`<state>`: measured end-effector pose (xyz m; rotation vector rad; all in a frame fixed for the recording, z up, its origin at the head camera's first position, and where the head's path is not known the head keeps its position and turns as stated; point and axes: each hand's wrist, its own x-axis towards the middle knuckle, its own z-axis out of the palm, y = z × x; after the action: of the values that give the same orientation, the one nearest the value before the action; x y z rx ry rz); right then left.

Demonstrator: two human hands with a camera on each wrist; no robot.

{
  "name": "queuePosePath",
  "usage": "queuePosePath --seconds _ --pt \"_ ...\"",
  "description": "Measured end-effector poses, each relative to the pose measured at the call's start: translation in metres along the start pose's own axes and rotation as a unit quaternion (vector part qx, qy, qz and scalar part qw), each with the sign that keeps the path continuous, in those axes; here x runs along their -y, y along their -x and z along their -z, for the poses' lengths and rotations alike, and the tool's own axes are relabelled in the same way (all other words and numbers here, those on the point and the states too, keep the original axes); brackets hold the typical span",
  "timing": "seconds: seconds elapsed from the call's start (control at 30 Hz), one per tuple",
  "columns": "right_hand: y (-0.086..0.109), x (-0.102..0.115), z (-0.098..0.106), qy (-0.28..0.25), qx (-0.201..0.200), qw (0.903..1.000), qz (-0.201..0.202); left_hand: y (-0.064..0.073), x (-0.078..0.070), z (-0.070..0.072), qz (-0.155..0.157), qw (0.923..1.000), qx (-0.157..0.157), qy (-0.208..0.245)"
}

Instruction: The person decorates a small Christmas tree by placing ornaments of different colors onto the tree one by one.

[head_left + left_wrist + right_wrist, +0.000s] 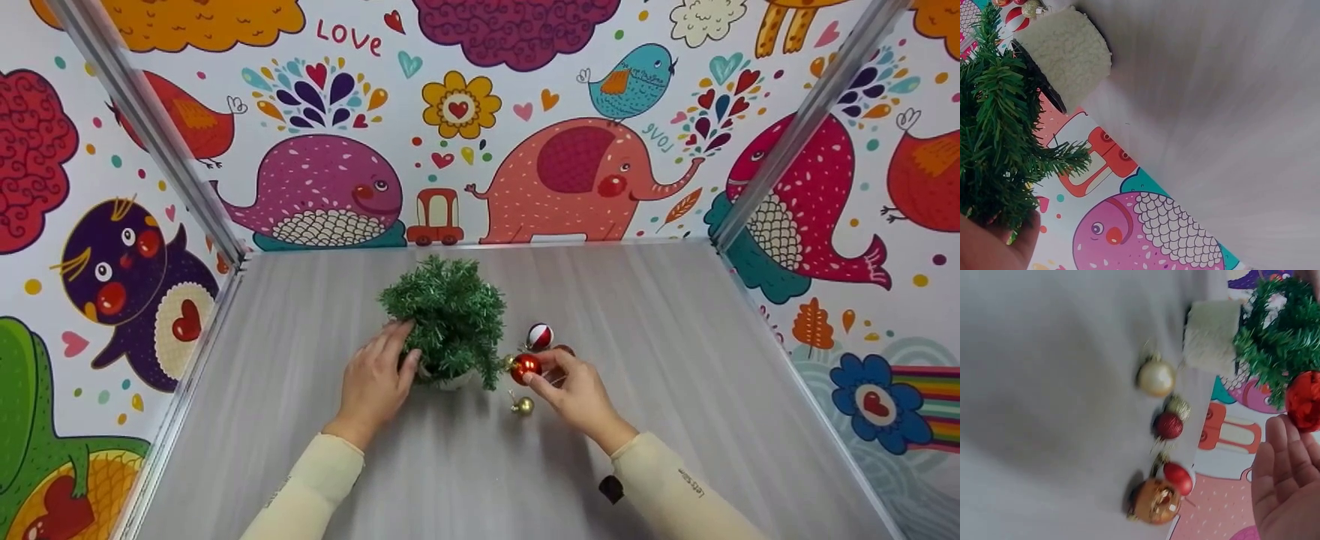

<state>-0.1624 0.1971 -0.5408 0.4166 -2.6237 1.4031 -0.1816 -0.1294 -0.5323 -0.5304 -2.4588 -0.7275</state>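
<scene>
A small green artificial Christmas tree [442,315] stands in a fuzzy white pot [1069,53]. My left hand [379,375] holds the branches on its left side, fingertips partly hidden among the needles. To the right of the tree, my right hand [577,386] pinches a shiny red ball ornament [526,368] between thumb and fingers. In the right wrist view this ball is close to the branches; whether it touches them I cannot tell. Loose on the table are a pale gold ball [1157,377], a glittery gold ball [1178,406] and a dark red ball [1169,425].
A red-and-white ball [540,336] and a copper-coloured ball [1157,502] lie behind the right hand on the grey tabletop [300,450]. Walls printed with cartoon animals [570,180] and metal corner posts [161,127] bound the table at the back and sides.
</scene>
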Motion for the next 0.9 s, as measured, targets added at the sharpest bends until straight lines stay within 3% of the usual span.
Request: queuePosePath --seconds 0.2,0.47,0.77,0.9 --pt "0.001 0.010 -0.007 -0.040 0.012 0.9986 -0.030 -0.001 0.000 -0.001 -0.013 0.9998 -0.012 -0.004" --pt "0.001 0.021 -0.018 -0.086 0.025 0.9953 -0.038 -0.003 -0.002 0.000 -0.029 0.9986 -0.043 -0.008" --pt "0.005 0.065 -0.011 -0.119 0.051 0.9907 -0.041 -0.008 -0.008 -0.001 -0.087 0.9934 -0.074 -0.012" --pt "0.005 0.059 -0.015 -0.109 0.050 0.9920 -0.038 -0.011 -0.013 -0.001 -0.110 0.9913 -0.072 -0.010"
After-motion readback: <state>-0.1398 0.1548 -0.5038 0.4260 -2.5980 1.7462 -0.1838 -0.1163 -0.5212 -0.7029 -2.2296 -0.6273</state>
